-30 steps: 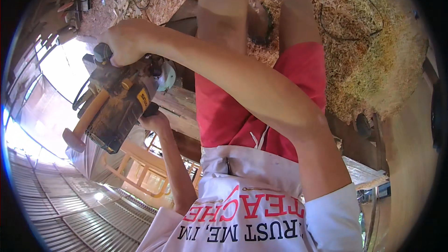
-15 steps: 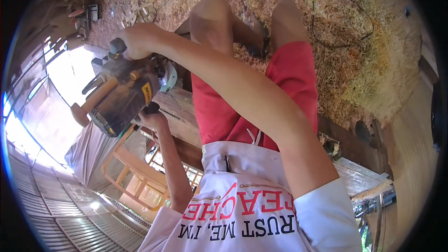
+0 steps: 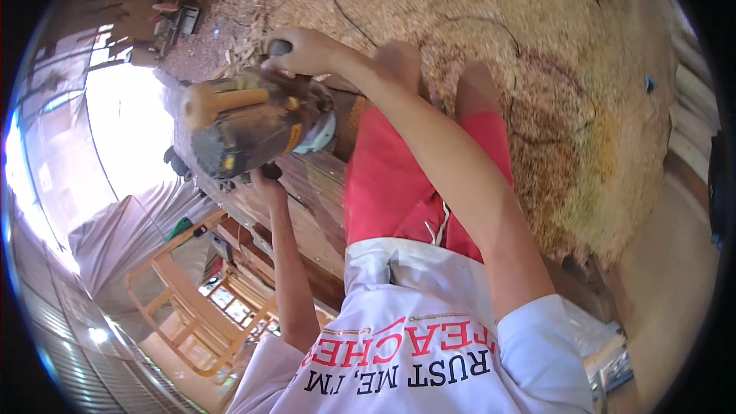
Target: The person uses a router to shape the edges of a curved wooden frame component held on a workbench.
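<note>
Holding the dusty power tool (image 3: 253, 126) at the wooden planks (image 3: 323, 193) | right hand (image 3: 304, 51) round one dark knob (image 3: 280, 47), left hand (image 3: 262, 190) round the lower knob (image 3: 271, 171) | two-handed hold done, we judge; cuts made or left, we cannot tell

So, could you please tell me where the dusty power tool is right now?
In the head view, the dusty power tool is left of centre, left of the red shorts and higher in the picture than the tan wooden frame.
</note>
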Action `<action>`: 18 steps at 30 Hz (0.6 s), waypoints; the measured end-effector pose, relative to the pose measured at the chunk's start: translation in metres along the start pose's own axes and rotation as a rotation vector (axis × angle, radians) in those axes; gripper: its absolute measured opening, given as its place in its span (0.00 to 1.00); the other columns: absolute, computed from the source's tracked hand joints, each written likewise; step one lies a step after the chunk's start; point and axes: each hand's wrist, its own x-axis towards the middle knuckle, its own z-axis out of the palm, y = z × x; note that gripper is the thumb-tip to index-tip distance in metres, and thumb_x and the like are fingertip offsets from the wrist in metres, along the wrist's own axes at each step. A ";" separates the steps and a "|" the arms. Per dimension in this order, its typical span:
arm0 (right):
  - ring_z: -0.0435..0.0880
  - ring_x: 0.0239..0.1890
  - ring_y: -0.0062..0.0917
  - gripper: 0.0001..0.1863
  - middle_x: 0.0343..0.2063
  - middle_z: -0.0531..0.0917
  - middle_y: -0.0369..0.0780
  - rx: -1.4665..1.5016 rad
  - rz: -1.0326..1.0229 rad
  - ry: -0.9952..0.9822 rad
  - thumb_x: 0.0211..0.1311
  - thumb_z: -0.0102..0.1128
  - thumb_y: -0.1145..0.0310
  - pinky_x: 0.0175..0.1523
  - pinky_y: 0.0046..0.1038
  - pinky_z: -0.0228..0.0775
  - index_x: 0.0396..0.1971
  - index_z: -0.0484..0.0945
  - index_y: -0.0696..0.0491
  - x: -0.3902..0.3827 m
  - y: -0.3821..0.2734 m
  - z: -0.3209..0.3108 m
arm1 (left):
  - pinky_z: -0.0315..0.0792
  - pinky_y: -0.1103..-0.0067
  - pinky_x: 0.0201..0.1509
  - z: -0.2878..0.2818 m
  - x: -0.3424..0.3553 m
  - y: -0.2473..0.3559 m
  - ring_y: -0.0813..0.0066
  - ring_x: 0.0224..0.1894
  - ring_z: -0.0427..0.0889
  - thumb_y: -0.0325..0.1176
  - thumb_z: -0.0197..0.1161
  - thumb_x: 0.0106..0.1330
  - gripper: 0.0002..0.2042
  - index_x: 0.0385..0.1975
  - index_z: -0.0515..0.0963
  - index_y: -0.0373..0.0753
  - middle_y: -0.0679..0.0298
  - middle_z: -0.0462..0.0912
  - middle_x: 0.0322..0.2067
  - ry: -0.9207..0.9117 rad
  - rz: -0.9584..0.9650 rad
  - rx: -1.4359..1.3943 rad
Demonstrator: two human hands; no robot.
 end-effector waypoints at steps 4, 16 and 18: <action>0.84 0.38 0.29 0.23 0.33 0.86 0.42 -0.071 0.052 -0.020 0.59 0.68 0.50 0.45 0.32 0.75 0.47 0.81 0.51 0.002 -0.026 0.000 | 0.73 0.78 0.40 0.010 0.000 -0.013 0.78 0.36 0.77 0.41 0.48 0.78 0.18 0.53 0.79 0.35 0.65 0.81 0.39 -0.063 0.102 -0.170; 0.82 0.48 0.28 0.27 0.48 0.81 0.40 0.137 -0.216 0.169 0.59 0.73 0.62 0.53 0.31 0.74 0.55 0.75 0.57 -0.062 -0.137 0.026 | 0.67 0.81 0.43 0.027 -0.017 0.080 0.81 0.38 0.70 0.27 0.67 0.56 0.24 0.52 0.68 0.39 0.69 0.70 0.36 0.115 0.159 -0.458; 0.82 0.48 0.28 0.32 0.48 0.81 0.41 0.110 -0.127 0.031 0.52 0.79 0.63 0.53 0.31 0.74 0.55 0.74 0.56 -0.061 -0.145 0.031 | 0.67 0.82 0.41 0.029 -0.020 0.081 0.82 0.36 0.70 0.25 0.67 0.56 0.24 0.52 0.68 0.40 0.70 0.71 0.35 0.114 0.125 -0.487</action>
